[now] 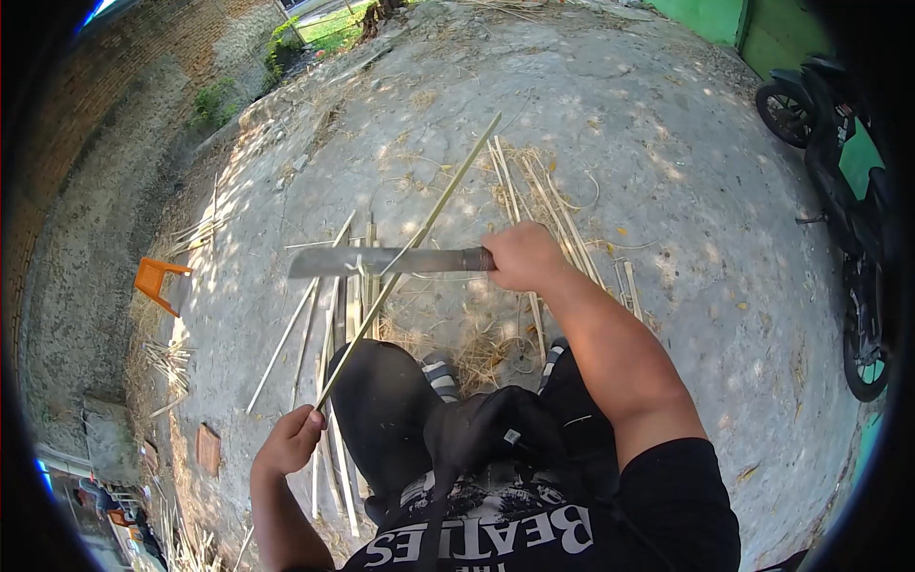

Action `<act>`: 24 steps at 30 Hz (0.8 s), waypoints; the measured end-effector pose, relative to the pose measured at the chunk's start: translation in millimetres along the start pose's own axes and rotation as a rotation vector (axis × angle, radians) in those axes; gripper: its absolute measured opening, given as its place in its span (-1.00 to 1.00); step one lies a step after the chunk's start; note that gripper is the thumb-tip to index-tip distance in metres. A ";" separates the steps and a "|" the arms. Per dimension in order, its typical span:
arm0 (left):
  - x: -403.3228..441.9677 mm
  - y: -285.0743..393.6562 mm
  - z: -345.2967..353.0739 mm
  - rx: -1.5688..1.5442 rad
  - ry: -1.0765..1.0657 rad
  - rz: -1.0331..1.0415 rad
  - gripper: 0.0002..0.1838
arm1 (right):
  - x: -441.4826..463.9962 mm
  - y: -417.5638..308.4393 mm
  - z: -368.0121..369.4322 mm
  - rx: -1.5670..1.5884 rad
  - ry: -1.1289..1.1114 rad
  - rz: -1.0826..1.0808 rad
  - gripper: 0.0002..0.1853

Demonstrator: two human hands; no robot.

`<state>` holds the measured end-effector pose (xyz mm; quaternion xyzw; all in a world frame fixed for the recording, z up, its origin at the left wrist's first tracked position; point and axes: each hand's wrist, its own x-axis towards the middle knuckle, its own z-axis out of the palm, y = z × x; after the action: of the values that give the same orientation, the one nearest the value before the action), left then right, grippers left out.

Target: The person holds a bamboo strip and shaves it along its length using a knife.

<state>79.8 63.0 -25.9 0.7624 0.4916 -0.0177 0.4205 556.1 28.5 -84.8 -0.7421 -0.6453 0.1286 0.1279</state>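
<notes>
My right hand (523, 256) is wrapped round the handle of a machete (381, 261), whose broad blade points left. Under or against the blade runs a long thin bamboo strip (445, 198), slanting from lower left to upper right. Its lower end is gripped by my left hand (291, 440), closed beside my left knee. A thin curled shaving (360, 267) shows at the blade where it crosses the strip. Whether the edge is cutting into the strip cannot be made out.
Split bamboo strips (307, 329) lie on the concrete to the left, with more strips (567, 221) ahead right. Shavings (486, 357) litter the ground between my feet. An orange plastic stool (160, 284) is at far left, a brick (208, 448) below it, and a motorcycle (853, 219) at right.
</notes>
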 end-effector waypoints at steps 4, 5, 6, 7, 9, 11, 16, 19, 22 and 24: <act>-15.7 -2.0 -10.4 0.111 0.048 0.031 -0.49 | 2.0 2.5 -0.8 0.031 0.049 0.091 -0.77; -14.0 -9.6 -15.1 0.119 0.065 0.022 -0.50 | 0.5 -1.9 0.5 0.113 -0.031 0.073 -0.76; -10.8 -13.2 -18.5 0.130 0.083 0.019 -0.50 | 0.6 -7.2 0.8 0.195 -0.105 0.059 -0.75; -11.3 -15.2 -18.1 0.067 0.056 -0.002 -0.50 | 0.0 -10.6 1.9 0.280 -0.181 0.047 -0.74; -10.8 -16.6 -9.8 0.027 0.044 -0.053 -0.50 | -0.5 -8.8 10.6 0.381 -0.324 0.096 -0.73; -3.5 -24.9 3.3 -0.007 0.043 -0.016 -0.50 | -0.6 -10.5 15.0 0.370 -0.311 0.049 -0.74; 13.7 -4.3 19.9 -0.013 0.062 0.066 -0.50 | -21.1 -58.1 20.1 -0.025 -0.017 -0.250 -0.79; 3.0 -13.3 4.6 0.082 0.072 0.094 -0.53 | -10.5 -35.9 10.1 -0.114 0.039 -0.214 -0.82; -29.9 -20.7 -14.1 0.186 0.131 0.047 -0.56 | 4.9 10.1 -2.1 -0.085 0.116 0.161 -0.82; -45.6 -29.2 -19.1 0.133 0.158 0.033 -0.58 | 4.6 21.0 -13.1 0.152 0.145 0.445 -0.77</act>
<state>26.5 46.8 -11.7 0.7955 0.5084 0.0169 0.3292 580.8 29.9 -80.2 -0.8616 -0.4434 0.1480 0.1980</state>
